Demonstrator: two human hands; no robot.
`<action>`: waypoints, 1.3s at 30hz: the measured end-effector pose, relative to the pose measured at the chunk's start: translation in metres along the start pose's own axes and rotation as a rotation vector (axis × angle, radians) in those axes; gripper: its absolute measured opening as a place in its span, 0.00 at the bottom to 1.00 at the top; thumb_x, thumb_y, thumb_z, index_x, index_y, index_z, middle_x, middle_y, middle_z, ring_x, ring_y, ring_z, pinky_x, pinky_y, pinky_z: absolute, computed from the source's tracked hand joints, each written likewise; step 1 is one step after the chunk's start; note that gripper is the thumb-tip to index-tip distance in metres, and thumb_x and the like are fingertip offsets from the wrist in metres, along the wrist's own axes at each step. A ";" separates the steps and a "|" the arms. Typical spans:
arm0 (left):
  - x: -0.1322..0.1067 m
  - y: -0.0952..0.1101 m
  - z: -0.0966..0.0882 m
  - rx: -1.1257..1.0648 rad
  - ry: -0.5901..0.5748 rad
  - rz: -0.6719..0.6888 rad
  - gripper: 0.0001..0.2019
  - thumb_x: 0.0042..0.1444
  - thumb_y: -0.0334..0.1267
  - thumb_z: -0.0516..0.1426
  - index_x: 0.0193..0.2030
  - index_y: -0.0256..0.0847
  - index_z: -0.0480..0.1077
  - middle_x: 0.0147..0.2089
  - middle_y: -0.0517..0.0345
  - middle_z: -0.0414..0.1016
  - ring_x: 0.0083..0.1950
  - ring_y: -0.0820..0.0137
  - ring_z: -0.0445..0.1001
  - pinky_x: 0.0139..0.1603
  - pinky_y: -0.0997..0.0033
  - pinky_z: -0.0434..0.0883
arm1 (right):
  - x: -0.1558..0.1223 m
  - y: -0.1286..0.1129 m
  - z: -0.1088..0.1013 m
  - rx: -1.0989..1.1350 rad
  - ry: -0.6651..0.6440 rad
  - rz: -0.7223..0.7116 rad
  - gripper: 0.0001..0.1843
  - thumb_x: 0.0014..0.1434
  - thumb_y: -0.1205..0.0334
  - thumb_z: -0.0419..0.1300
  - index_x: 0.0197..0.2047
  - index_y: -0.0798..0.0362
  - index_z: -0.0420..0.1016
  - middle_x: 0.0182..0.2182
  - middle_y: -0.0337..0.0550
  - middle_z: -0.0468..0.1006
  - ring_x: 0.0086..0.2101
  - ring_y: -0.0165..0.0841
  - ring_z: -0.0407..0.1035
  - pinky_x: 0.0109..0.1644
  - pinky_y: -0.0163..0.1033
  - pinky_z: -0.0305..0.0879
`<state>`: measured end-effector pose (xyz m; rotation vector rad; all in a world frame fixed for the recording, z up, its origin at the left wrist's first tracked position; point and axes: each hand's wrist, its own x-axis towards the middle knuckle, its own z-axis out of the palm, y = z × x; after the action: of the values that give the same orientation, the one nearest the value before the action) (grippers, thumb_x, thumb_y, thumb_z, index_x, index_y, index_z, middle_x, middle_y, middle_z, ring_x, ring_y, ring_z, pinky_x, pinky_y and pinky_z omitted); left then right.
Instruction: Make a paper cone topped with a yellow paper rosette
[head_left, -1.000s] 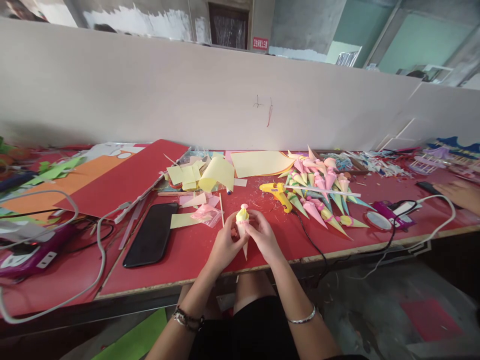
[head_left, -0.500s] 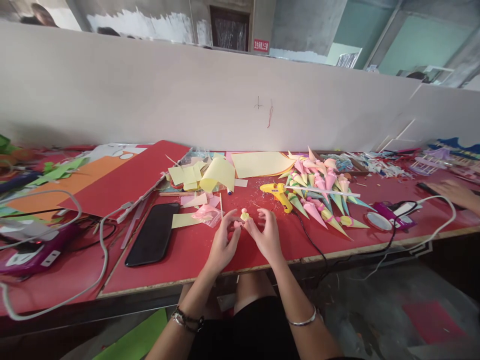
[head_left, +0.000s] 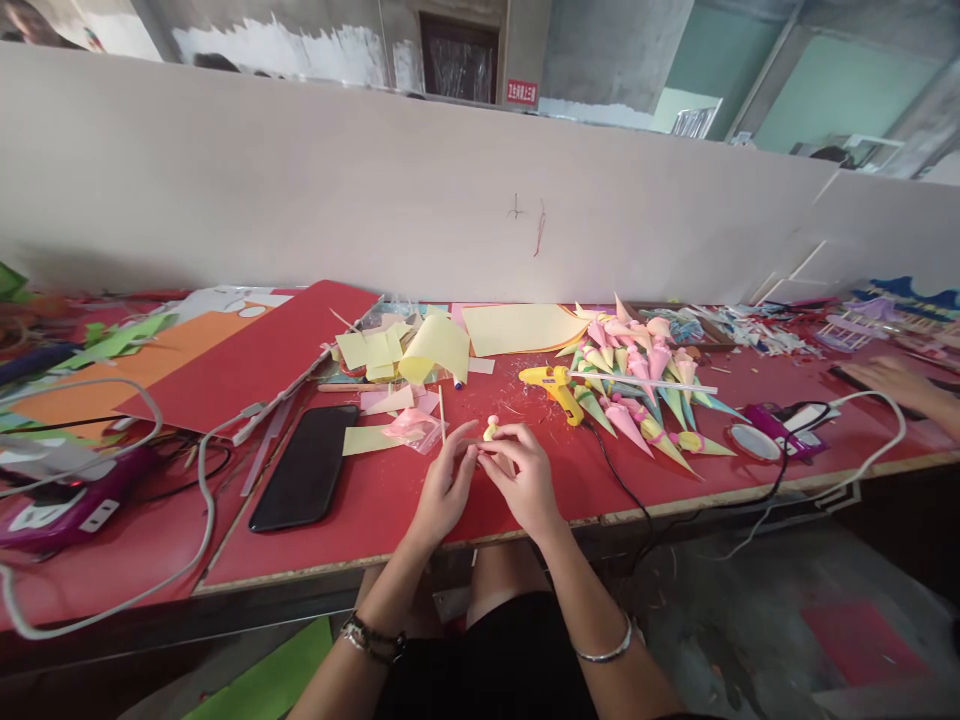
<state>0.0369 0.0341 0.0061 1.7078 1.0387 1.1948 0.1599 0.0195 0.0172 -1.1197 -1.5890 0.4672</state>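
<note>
My left hand (head_left: pixel 442 490) and my right hand (head_left: pixel 525 478) meet over the red table (head_left: pixel 360 520), both pinched round a small paper cone (head_left: pixel 491 432) with a yellow and pink top. Most of the cone is hidden by my fingers. A yellow glue gun (head_left: pixel 553 386) lies just beyond my right hand. A heap of finished pink, yellow and green cones (head_left: pixel 637 385) lies to its right. A small pink plastic bag (head_left: pixel 411 427) sits just left of my left hand.
A black phone (head_left: pixel 304 466) lies to the left. Yellow paper sheets (head_left: pixel 435 345), a red sheet (head_left: pixel 240 365) and an orange sheet are further back. Cables and a purple device (head_left: pixel 60 505) are at far left. Another person's hand (head_left: pixel 896 380) rests at far right.
The cone was held upright with its tip pointing down; both hands have since moved it slightly away and closed over it, so only its top shows now.
</note>
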 end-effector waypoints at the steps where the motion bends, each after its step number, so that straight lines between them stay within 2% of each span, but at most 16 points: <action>1: 0.000 0.001 0.000 0.013 -0.006 -0.004 0.15 0.57 0.39 0.46 0.51 0.41 0.58 0.43 0.54 0.71 0.44 0.71 0.69 0.46 0.70 0.66 | -0.001 0.000 0.001 -0.005 0.010 0.011 0.08 0.55 0.63 0.55 0.36 0.47 0.75 0.34 0.43 0.68 0.37 0.33 0.65 0.43 0.39 0.63; 6: 0.003 0.003 -0.001 0.039 -0.013 -0.023 0.10 0.55 0.39 0.48 0.39 0.38 0.66 0.39 0.55 0.72 0.40 0.70 0.70 0.43 0.71 0.67 | -0.003 0.003 0.005 -0.059 0.002 -0.019 0.08 0.56 0.64 0.52 0.35 0.49 0.73 0.31 0.43 0.69 0.36 0.33 0.66 0.42 0.38 0.64; 12: 0.004 0.000 -0.002 -0.101 -0.001 -0.038 0.10 0.53 0.41 0.50 0.38 0.38 0.66 0.37 0.56 0.71 0.38 0.71 0.69 0.39 0.73 0.67 | -0.004 0.006 0.007 -0.310 -0.053 -0.191 0.10 0.59 0.65 0.48 0.36 0.52 0.70 0.31 0.45 0.71 0.35 0.35 0.64 0.41 0.39 0.63; 15: 0.004 -0.002 -0.002 -0.124 0.009 -0.060 0.11 0.53 0.42 0.51 0.39 0.39 0.66 0.36 0.57 0.70 0.36 0.72 0.68 0.37 0.74 0.67 | -0.004 0.006 0.007 -0.345 -0.047 -0.207 0.10 0.60 0.65 0.46 0.35 0.53 0.68 0.30 0.46 0.71 0.34 0.35 0.64 0.39 0.39 0.63; 19: 0.004 -0.002 -0.004 -0.160 0.020 -0.111 0.11 0.52 0.42 0.52 0.39 0.39 0.66 0.30 0.60 0.68 0.29 0.75 0.64 0.33 0.76 0.65 | -0.003 0.011 0.004 -0.252 0.035 -0.112 0.08 0.60 0.64 0.47 0.34 0.53 0.66 0.29 0.45 0.71 0.33 0.33 0.66 0.36 0.37 0.63; 24: 0.003 -0.001 -0.004 -0.189 0.040 -0.118 0.11 0.53 0.39 0.49 0.40 0.39 0.66 0.26 0.63 0.64 0.27 0.76 0.62 0.31 0.77 0.63 | 0.000 0.026 -0.007 -0.016 0.237 0.176 0.08 0.58 0.61 0.49 0.35 0.54 0.66 0.30 0.44 0.73 0.31 0.32 0.69 0.35 0.36 0.65; 28: 0.002 0.002 -0.001 0.057 -0.014 -0.077 0.11 0.53 0.35 0.44 0.35 0.39 0.67 0.23 0.64 0.61 0.24 0.76 0.61 0.29 0.77 0.61 | 0.000 0.035 -0.009 0.166 0.231 0.326 0.08 0.55 0.60 0.51 0.35 0.54 0.67 0.32 0.45 0.73 0.32 0.32 0.70 0.38 0.37 0.66; 33: 0.000 0.000 0.003 0.430 0.135 -0.150 0.12 0.53 0.41 0.46 0.27 0.39 0.65 0.20 0.65 0.63 0.21 0.76 0.60 0.23 0.78 0.57 | 0.001 0.035 -0.003 0.360 0.194 0.441 0.08 0.52 0.59 0.54 0.32 0.55 0.68 0.29 0.43 0.74 0.32 0.33 0.71 0.39 0.38 0.66; 36: 0.001 0.000 0.005 0.640 0.044 -0.145 0.15 0.53 0.46 0.47 0.25 0.39 0.67 0.18 0.63 0.64 0.21 0.74 0.62 0.24 0.76 0.56 | 0.002 0.032 0.000 0.481 0.187 0.471 0.07 0.50 0.60 0.57 0.30 0.55 0.68 0.28 0.42 0.74 0.32 0.33 0.71 0.39 0.37 0.66; 39: 0.001 0.003 0.007 0.820 -0.017 -0.090 0.17 0.53 0.48 0.48 0.28 0.40 0.70 0.23 0.59 0.71 0.25 0.71 0.67 0.30 0.73 0.57 | 0.002 0.029 0.004 0.574 0.177 0.492 0.07 0.48 0.60 0.58 0.31 0.55 0.69 0.26 0.40 0.74 0.31 0.32 0.71 0.38 0.36 0.66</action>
<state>0.0445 0.0328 0.0072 2.2258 1.7242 0.7190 0.1685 0.0361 -0.0052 -1.0529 -0.9207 1.0445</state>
